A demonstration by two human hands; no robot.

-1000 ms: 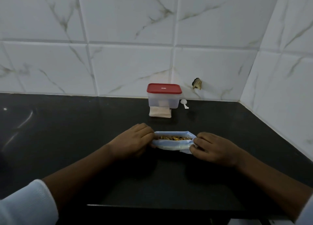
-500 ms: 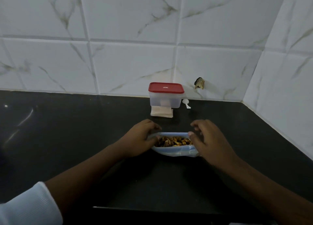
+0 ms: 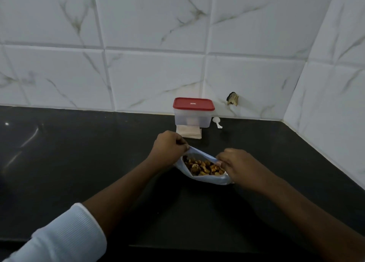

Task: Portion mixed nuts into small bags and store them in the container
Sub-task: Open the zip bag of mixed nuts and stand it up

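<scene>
A clear plastic bag [image 3: 213,179] of mixed nuts [image 3: 202,167] lies on the black counter [image 3: 79,163], its mouth pulled wide open. My left hand [image 3: 167,146] pinches the bag's far left edge. My right hand [image 3: 237,164] pinches the right rim, partly covering that side of the bag. Behind them, against the wall, stands a clear container with a red lid [image 3: 193,112], closed. A small stack of flat beige bags [image 3: 189,133] lies in front of it, and a white scoop [image 3: 216,122] lies to its right.
White marble-look tiles cover the back wall and the right wall [image 3: 325,103], which meet in a corner. A dark chipped hole [image 3: 232,98] sits in the back wall. The counter's front edge [image 3: 177,247] runs below my forearms.
The bag's mouth went from a narrow slit to wide open. My left hand moved up and back with one edge; my right hand shifted onto the right rim.
</scene>
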